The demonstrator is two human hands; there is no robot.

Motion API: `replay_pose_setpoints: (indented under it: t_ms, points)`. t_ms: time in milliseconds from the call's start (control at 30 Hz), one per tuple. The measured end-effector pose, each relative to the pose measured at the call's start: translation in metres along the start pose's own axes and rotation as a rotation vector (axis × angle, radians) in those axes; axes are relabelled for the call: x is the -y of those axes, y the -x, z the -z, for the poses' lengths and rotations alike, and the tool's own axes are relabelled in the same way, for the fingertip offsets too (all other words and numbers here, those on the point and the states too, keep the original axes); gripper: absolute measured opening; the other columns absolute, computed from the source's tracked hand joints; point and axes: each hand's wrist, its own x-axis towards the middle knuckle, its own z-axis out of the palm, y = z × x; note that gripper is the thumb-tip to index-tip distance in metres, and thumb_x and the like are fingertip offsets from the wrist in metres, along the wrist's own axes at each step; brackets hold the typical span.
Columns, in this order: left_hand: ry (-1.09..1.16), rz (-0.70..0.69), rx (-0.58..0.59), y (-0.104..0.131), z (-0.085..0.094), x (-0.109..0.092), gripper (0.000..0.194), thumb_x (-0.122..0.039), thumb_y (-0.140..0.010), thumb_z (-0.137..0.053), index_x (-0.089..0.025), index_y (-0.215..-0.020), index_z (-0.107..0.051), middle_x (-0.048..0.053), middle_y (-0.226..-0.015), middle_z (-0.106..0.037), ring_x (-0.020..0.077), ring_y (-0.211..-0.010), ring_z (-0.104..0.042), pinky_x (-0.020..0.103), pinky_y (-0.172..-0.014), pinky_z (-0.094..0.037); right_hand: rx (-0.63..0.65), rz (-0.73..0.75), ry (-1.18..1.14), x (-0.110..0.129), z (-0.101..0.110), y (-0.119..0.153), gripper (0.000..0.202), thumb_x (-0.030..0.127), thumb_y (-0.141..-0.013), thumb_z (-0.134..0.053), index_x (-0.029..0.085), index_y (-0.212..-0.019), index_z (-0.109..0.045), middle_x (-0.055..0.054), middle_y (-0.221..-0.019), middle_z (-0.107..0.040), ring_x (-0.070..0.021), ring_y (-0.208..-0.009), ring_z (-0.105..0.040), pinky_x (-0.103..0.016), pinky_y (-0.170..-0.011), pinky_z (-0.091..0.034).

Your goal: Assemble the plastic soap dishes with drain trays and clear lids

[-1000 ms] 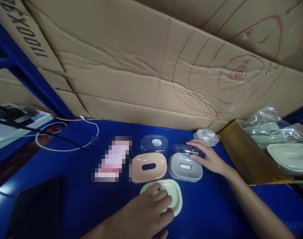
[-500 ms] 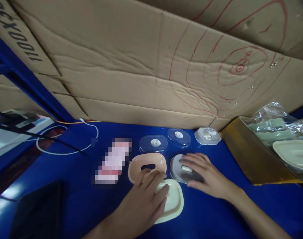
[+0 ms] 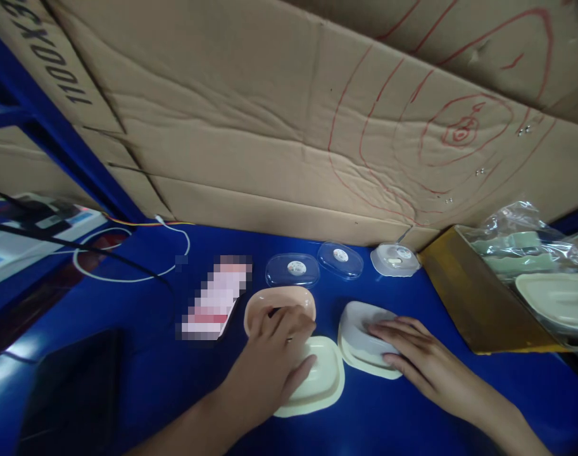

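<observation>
Two clear lids (image 3: 292, 270) lie already separate, not fitted. The half-curled left hand (image 3: 275, 348) covers the peach dish (image 3: 282, 296), grip unclear; the right hand (image 3: 424, 358) grasps the grey dish (image 3: 359, 323).

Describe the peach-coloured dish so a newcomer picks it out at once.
On the blue table, below the cardboard wall, find the leftmost clear lid. Just nearer the person sits a shiny, rounded dish, partly covered by the left hand. Its peach colour sets it apart from that clear lid and the cream dish nearby.
</observation>
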Motion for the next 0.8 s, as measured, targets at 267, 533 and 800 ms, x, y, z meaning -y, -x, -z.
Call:
replay_pose_setpoints:
  t_ms: [267, 533, 800]
  points:
    - [0.016, -0.080, -0.015, -0.004, 0.005, 0.000, 0.038, -0.043, -0.104, -0.061, -0.023, -0.137, -0.062, 0.010, -0.139, -0.064, 0.0298, -0.132, -0.056, 0.054, -0.123, -0.027, -0.160, 0.105, 0.026, -0.025, -0.016, -0.067, 0.044, 0.031, -0.108, -0.057, 0.032, -0.152, -0.059, -0.008, -0.144, -0.070, -0.0305, -0.138, -0.062, -0.058, -0.113, -0.053]
    - [-0.027, -0.093, -0.088, 0.003, 0.001, 0.005, 0.045, -0.045, -0.106, -0.059, -0.024, -0.147, -0.059, 0.011, -0.150, -0.060, 0.0327, -0.144, -0.047, 0.057, -0.125, -0.026, -0.116, 0.062, 0.076, 0.000, -0.026, -0.036, 0.053, 0.039, -0.107, -0.060, 0.032, -0.158, -0.051, -0.010, -0.161, -0.055, -0.0324, -0.149, -0.052, -0.060, -0.117, -0.048]
    - [-0.094, -0.299, 0.064, 0.009, 0.005, -0.007, 0.074, -0.057, -0.096, -0.073, -0.027, -0.159, -0.048, 0.015, -0.165, -0.047, 0.0388, -0.156, -0.037, 0.066, -0.127, -0.020, -0.124, 0.060, 0.131, 0.018, -0.049, 0.026, 0.045, 0.025, -0.106, -0.060, 0.034, -0.150, -0.060, -0.005, -0.156, -0.060, -0.0281, -0.145, -0.057, -0.051, -0.116, -0.052]
